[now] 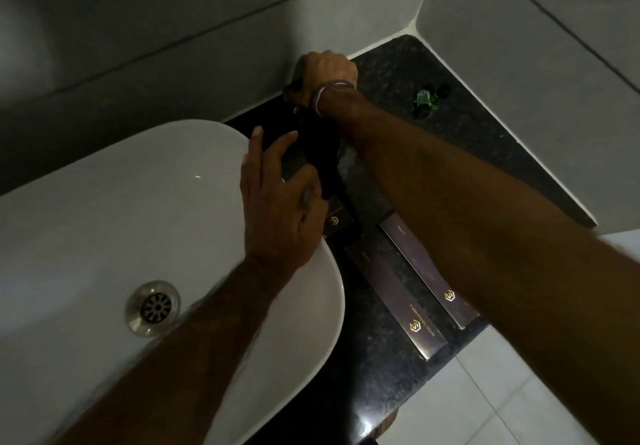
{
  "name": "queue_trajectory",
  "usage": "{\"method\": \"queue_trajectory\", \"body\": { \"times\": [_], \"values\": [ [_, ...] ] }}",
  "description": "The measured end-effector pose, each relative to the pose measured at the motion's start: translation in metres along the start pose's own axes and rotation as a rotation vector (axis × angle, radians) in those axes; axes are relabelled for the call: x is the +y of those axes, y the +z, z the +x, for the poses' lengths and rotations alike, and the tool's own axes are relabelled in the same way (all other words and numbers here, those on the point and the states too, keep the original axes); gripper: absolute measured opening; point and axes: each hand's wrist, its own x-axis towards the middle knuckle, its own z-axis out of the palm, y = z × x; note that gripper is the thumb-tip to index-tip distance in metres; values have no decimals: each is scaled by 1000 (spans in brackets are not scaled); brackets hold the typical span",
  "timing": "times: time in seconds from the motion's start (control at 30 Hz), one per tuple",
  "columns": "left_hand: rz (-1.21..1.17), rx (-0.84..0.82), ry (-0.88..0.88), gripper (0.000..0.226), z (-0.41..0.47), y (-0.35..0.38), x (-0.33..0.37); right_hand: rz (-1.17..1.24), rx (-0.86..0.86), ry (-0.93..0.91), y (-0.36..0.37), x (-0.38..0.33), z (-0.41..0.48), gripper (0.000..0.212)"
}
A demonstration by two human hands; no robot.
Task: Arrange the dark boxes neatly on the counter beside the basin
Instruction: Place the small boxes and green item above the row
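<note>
Left hand (277, 202) pinching small dark logo box (334, 221) at white basin (104, 219) rim; right hand (327, 70) closing on something unclear. Risking box tipping into basin, disturbing two long dark boxes (398, 292) lying on speckled surface (460, 133).

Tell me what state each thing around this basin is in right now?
Basin: empty, dry-looking, drain open.
Two long boxes: lying flat side by side on the counter, closed.
Small box: at the basin's edge, under the left hand.
Right hand: closed near the wall; what it holds is hidden.
Green bottle: lying on the counter.
</note>
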Motion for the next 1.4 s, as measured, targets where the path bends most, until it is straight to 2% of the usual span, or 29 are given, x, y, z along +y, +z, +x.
{"method": "queue_trajectory", "body": {
  "times": [0.2,0.37,0.53,0.7,0.93,1.2,1.3,1.4],
  "values": [
    [-4,-24,17,23,0,0,-3,62,-139,83,-8,37,-29,88],
    [-6,2,30,20,1,1,-3,61,-277,166,-9,99,-98,76],
    [6,-7,13,26,1,1,-2,-44,-340,148,0,117,-141,90],
    [0,-4,29,25,0,0,-1,-52,-273,121,6,117,-149,93],
    [10,-4,28,25,1,-2,1,15,-269,126,9,114,-154,80],
    [-14,10,34,21,1,-1,0,99,-252,151,2,120,-158,85],
    [-23,9,21,24,0,0,0,177,-132,160,1,125,-159,77],
    [-43,16,7,27,0,0,2,305,116,143,-3,138,-152,56]
  ]
}}
